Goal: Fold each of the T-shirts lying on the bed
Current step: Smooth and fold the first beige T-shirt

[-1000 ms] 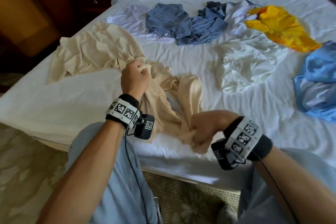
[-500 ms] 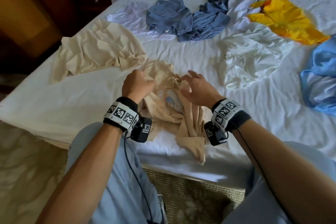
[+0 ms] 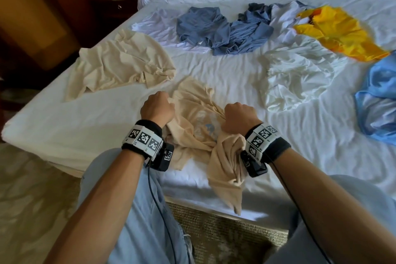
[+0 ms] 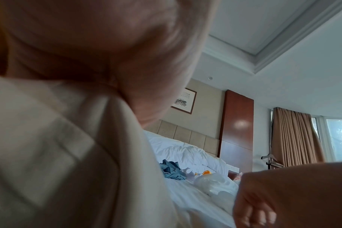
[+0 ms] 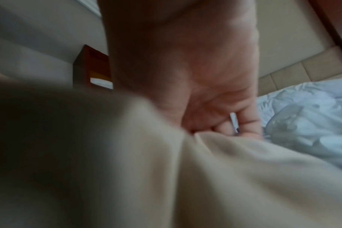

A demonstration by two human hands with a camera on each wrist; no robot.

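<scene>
Both fists are gripping the bunched beige T-shirt (image 3: 192, 126) at the near edge of the bed (image 3: 64, 126): left hand (image 3: 157, 109) curled on one side, right hand (image 3: 239, 118) on the other. Pulling apart evenly should be spreading it flat for folding

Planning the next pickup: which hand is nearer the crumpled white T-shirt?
Right. The right hand grips the tan T-shirt just left of the white T-shirt; the left hand grips the tan shirt's far side, farther away.
</scene>
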